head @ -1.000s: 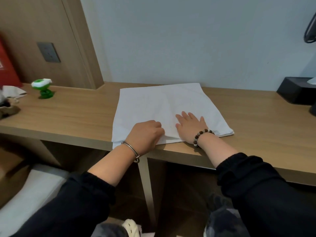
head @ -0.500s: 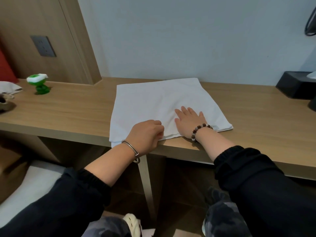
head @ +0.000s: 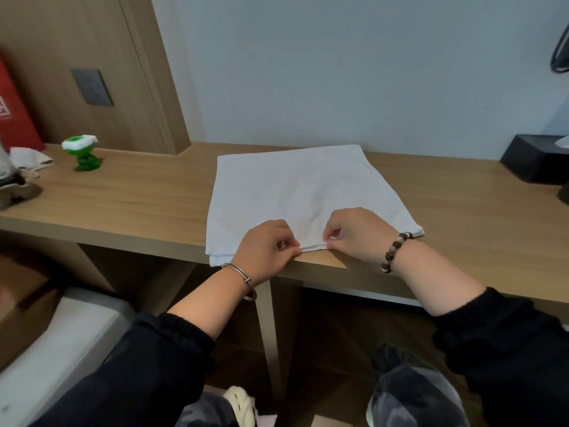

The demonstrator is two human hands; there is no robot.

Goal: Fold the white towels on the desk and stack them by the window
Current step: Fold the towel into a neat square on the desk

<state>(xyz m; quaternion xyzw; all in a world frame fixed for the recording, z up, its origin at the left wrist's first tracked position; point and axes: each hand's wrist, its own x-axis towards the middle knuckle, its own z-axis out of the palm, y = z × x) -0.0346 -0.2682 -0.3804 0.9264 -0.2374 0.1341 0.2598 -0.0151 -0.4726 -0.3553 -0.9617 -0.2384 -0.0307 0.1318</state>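
A white towel (head: 295,186), folded to a rough square of several layers, lies flat on the wooden desk (head: 138,201), its near edge at the desk's front lip. My left hand (head: 264,251), with a metal bangle on the wrist, pinches the towel's near edge between thumb and fingertips. My right hand (head: 357,232), with a bead bracelet on the wrist, pinches the same edge a little to the right. The two hands sit close together at the middle of that edge. No window is in view.
A green toy figure (head: 82,152) stands at the desk's left, with a red box (head: 15,115) and crumpled white cloth (head: 29,157) beyond. A black tissue box (head: 538,161) sits at the far right. A wall socket (head: 91,87) is on the wooden panel.
My right hand, flat on the towel before, has curled and now pinches the near edge. My left hand has shifted from a loose fist on the towel to a pinch on that edge.
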